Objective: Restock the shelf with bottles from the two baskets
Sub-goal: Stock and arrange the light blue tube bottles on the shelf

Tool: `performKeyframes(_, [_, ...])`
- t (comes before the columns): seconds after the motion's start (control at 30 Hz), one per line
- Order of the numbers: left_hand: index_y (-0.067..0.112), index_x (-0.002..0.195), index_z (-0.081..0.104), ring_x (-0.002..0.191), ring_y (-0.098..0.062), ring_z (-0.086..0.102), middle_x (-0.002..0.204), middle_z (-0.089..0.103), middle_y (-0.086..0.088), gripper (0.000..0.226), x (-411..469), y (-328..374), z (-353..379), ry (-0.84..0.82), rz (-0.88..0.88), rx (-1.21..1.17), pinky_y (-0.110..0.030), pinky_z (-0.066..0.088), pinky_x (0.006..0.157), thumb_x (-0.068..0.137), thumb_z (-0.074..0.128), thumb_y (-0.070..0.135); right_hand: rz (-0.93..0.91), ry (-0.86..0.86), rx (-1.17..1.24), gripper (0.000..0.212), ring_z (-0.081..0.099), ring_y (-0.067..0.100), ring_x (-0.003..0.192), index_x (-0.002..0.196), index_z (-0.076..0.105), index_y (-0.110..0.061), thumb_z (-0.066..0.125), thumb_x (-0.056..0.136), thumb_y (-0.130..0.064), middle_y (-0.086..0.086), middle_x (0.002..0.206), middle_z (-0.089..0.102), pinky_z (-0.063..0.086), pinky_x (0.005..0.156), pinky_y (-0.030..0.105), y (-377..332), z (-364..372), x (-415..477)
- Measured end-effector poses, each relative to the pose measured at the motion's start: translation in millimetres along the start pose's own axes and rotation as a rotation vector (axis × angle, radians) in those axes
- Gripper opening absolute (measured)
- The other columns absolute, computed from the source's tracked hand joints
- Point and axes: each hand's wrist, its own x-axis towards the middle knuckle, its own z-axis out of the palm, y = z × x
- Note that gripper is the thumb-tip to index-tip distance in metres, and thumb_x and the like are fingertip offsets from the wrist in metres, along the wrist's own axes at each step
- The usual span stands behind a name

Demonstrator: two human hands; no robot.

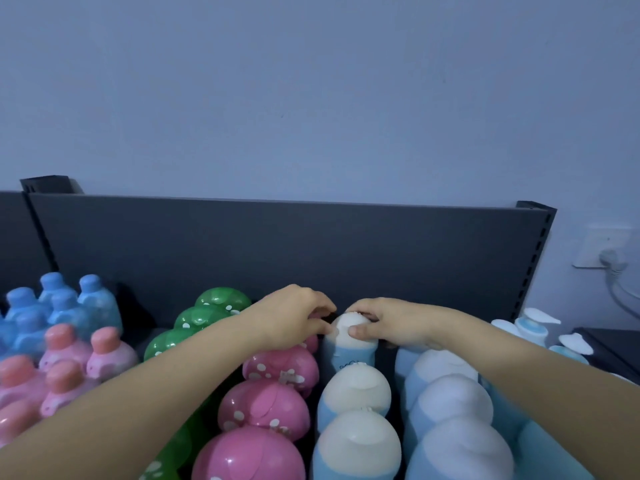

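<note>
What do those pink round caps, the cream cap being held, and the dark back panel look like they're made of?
Pink caps: glossy hard plastic, judging by the sharp light reflections. Cream cap: probably plastic too, but matte; it shows soft shading without glints. Back panel: likely painted metal, flat matte dark grey, with a slotted upright at its right edge.

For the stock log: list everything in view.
blue bottles: about six, blue, back left
pink bottles: about five, pink, front left
green bottles: at least four, green, left of centre
spotted bottles: four, pink, centre
cream-topped bottles: three, blue, right of centre
white-topped bottles: three, blue, right
pump bottles: two seen, white, far right
shelf panel: one, grey, behind
socket: one, white, right wall
left hand: touches rearmost cream top
right hand: grips rearmost cream top
</note>
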Motion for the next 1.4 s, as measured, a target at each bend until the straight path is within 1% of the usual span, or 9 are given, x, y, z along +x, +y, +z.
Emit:
performKeyframes(0.13, [0.026,0.115,0.067,0.103,-0.007,0.06,0.111,0.068,0.011,0.028,-16.9,0.3,-8.7,0.028,0.018,-0.094,-0.026,0.046,0.092,0.09,0.06,0.037,0.04,-0.014,0.028,0.03,0.054,0.015,0.11,0.124,0.052,-0.028,0.046,0.097,-0.039,-0.004,0.119,0.057,0.048,0.09,0.033,-1.1,1.7,-0.3])
performKeyframes(0.43, [0.022,0.106,0.072,0.096,0.0,0.059,0.105,0.07,0.011,0.024,-33.6,4.1,-10.9,0.057,0.033,-0.107,-0.005,0.039,0.078,0.088,0.063,0.035,0.004,-0.075,0.083,0.023,0.05,0.001,0.077,0.118,0.056,-0.027,0.049,0.097,-0.032,-0.016,0.092,0.058,0.044,0.073,0.023,2.8,3.6,-15.1])
performKeyframes(0.57, [0.024,0.106,0.072,0.098,-0.003,0.061,0.105,0.07,0.011,0.022,-34.7,5.8,-7.6,0.043,0.025,-0.076,-0.017,0.044,0.087,0.089,0.062,0.034,-0.003,-0.085,0.076,0.026,0.053,0.005,0.082,0.12,0.056,-0.023,0.05,0.096,-0.032,-0.01,0.1,0.059,0.046,0.076,0.024,-1.9,4.6,-25.3])
performKeyframes(0.73, [0.034,0.103,0.071,0.09,-0.004,0.061,0.1,0.069,0.015,0.02,-37.9,1.2,-5.5,0.017,-0.012,0.009,-0.028,0.049,0.086,0.085,0.064,0.039,-0.046,-0.053,-0.168,0.035,0.052,0.015,0.115,0.128,0.052,-0.019,0.046,0.098,-0.034,-0.003,0.125,0.057,0.039,0.103,0.034,-11.3,2.5,-32.1])
performKeyframes(0.87, [0.038,0.099,0.071,0.08,-0.002,0.056,0.087,0.063,0.018,0.016,-43.8,3.5,-6.2,0.011,-0.018,0.076,-0.03,0.05,0.08,0.084,0.065,0.038,-0.048,-0.072,-0.191,0.036,0.051,0.016,0.117,0.131,0.05,-0.019,0.045,0.098,-0.034,-0.003,0.128,0.055,0.038,0.104,0.035,-13.4,4.7,-33.9])
performKeyframes(1.03, [0.036,0.103,0.069,0.093,-0.011,0.06,0.103,0.065,0.01,0.021,-52.9,4.3,-4.8,0.045,-0.075,0.125,-0.033,0.049,0.084,0.083,0.065,0.039,-0.056,-0.083,-0.262,0.038,0.049,0.015,0.116,0.133,0.047,-0.019,0.042,0.099,-0.036,-0.004,0.128,0.052,0.038,0.099,0.031,-14.7,4.7,-32.1])
performKeyframes(1.13, [0.036,0.11,0.066,0.102,-0.009,0.057,0.109,0.06,0.012,0.024,-62.6,7.5,-8.1,0.096,-0.09,0.191,-0.023,0.043,0.081,0.087,0.061,0.038,-0.075,-0.082,-0.327,0.045,0.048,0.014,0.121,0.137,0.043,-0.02,0.043,0.097,-0.04,-0.004,0.135,0.05,0.037,0.103,0.03,-14.2,2.2,-31.5])
performKeyframes(1.23, [0.037,0.11,0.064,0.108,-0.009,0.053,0.111,0.058,0.014,0.024,-77.0,3.9,-18.0,0.148,-0.133,0.292,-0.023,0.04,0.076,0.089,0.056,0.042,-0.134,0.037,-0.352,0.054,0.045,0.012,0.129,0.143,0.037,-0.018,0.049,0.095,-0.041,-0.003,0.144,0.044,0.033,0.106,0.024,-27.0,-10.8,-38.6])
performKeyframes(1.4, [0.034,0.106,0.064,0.107,-0.01,0.052,0.106,0.056,0.011,0.023,-134.3,-11.2,-56.2,0.212,-0.229,0.442,-0.028,0.043,0.077,0.091,0.051,0.046,-0.267,0.247,-0.336,0.046,0.052,0.012,0.12,0.133,0.05,-0.021,0.059,0.09,-0.034,-0.004,0.133,0.055,0.037,0.106,0.028,-82.2,-24.8,-61.3])
